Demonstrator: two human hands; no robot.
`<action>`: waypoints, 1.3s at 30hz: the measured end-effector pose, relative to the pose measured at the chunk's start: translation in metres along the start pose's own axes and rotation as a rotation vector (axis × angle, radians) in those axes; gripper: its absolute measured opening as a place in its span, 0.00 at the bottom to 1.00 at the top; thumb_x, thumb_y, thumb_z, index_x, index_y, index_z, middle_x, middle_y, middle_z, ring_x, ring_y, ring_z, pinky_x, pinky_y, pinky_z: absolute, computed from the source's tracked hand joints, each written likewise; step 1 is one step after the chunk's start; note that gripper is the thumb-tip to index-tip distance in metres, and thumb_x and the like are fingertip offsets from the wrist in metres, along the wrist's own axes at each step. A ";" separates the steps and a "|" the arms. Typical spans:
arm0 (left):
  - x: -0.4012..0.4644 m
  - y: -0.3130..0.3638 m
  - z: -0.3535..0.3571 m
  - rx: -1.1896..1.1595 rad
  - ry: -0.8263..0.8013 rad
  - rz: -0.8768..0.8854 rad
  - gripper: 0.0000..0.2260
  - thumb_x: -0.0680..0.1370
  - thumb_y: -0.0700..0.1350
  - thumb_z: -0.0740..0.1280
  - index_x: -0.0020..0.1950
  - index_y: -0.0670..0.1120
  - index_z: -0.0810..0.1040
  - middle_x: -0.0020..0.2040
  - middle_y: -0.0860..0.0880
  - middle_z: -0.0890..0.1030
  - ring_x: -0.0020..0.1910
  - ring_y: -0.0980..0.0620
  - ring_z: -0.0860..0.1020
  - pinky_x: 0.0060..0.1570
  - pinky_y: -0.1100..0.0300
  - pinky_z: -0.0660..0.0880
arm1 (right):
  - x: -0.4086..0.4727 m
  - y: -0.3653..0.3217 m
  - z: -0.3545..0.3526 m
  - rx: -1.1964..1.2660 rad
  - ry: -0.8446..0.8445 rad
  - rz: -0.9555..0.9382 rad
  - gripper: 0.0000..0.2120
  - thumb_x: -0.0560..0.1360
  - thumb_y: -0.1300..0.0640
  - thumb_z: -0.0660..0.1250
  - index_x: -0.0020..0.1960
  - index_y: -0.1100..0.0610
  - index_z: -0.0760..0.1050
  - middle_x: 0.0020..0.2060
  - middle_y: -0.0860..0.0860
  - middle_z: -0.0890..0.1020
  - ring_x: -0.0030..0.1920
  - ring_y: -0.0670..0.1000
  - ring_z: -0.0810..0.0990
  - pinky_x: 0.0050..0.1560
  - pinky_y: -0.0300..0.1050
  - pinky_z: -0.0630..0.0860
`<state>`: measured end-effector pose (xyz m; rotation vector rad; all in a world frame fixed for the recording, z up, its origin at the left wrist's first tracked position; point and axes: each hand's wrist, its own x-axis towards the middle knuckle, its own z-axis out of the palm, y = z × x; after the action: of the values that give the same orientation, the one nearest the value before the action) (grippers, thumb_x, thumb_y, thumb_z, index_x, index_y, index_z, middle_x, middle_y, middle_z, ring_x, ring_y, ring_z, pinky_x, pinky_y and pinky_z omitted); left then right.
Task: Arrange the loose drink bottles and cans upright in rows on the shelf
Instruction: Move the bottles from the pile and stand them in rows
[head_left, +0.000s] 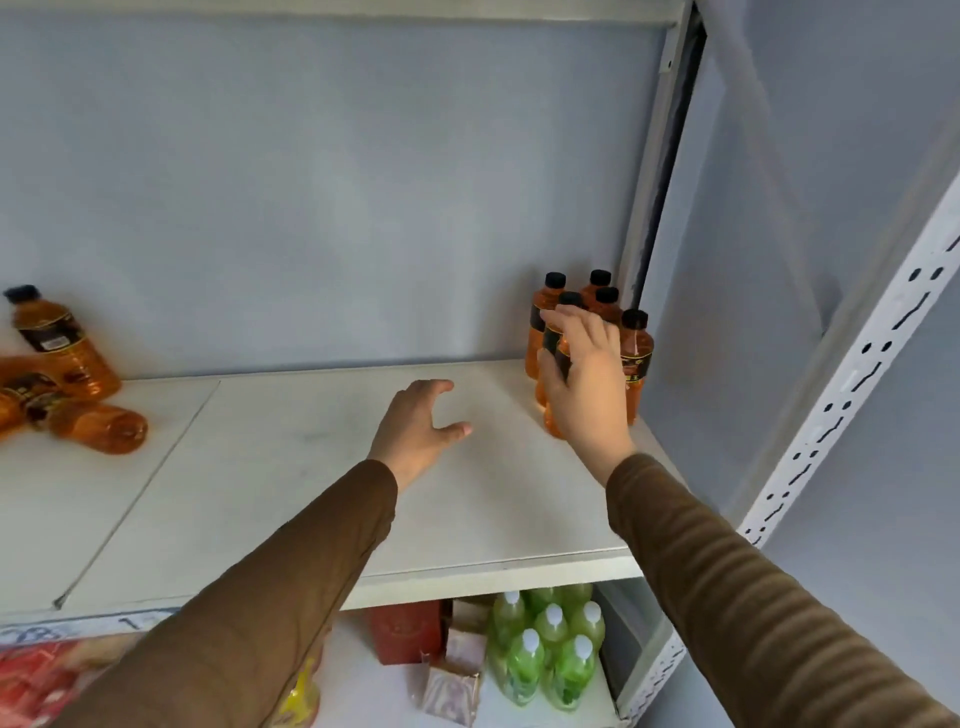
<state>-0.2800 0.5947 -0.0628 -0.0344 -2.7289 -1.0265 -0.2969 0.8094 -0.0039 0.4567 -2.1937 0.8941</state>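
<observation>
Mostly bare white shelf (291, 499). Right hand (584, 387) wraps an upright orange bottle (558, 332) in the cluster (636, 348) standing at the far right corner. Left hand (423, 428) hovers open and empty, fingers loosely curled, mid-shelf. Loose bottles (88, 423) lie tumbled at the left edge.
</observation>
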 end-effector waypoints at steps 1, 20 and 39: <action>-0.008 -0.009 -0.010 0.037 0.005 0.007 0.27 0.77 0.53 0.71 0.74 0.50 0.69 0.72 0.50 0.71 0.71 0.51 0.66 0.66 0.61 0.63 | -0.004 -0.013 0.007 0.009 -0.043 -0.023 0.19 0.76 0.63 0.66 0.66 0.55 0.74 0.64 0.50 0.75 0.65 0.52 0.68 0.67 0.46 0.67; -0.166 -0.241 -0.266 0.324 0.140 -0.085 0.23 0.80 0.54 0.67 0.73 0.49 0.70 0.72 0.50 0.72 0.70 0.49 0.67 0.68 0.53 0.67 | -0.072 -0.296 0.201 0.319 -0.429 0.009 0.19 0.77 0.54 0.68 0.67 0.52 0.73 0.62 0.49 0.77 0.64 0.51 0.71 0.61 0.43 0.69; -0.279 -0.409 -0.433 0.357 0.299 -0.233 0.25 0.79 0.55 0.68 0.74 0.50 0.68 0.72 0.51 0.70 0.70 0.49 0.67 0.68 0.53 0.67 | -0.128 -0.520 0.369 0.483 -0.614 -0.133 0.24 0.76 0.49 0.70 0.70 0.51 0.70 0.63 0.49 0.76 0.62 0.49 0.74 0.58 0.43 0.74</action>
<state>0.0379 0.0192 -0.0727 0.4661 -2.6299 -0.5251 -0.1031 0.1898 -0.0436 1.2305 -2.4202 1.3453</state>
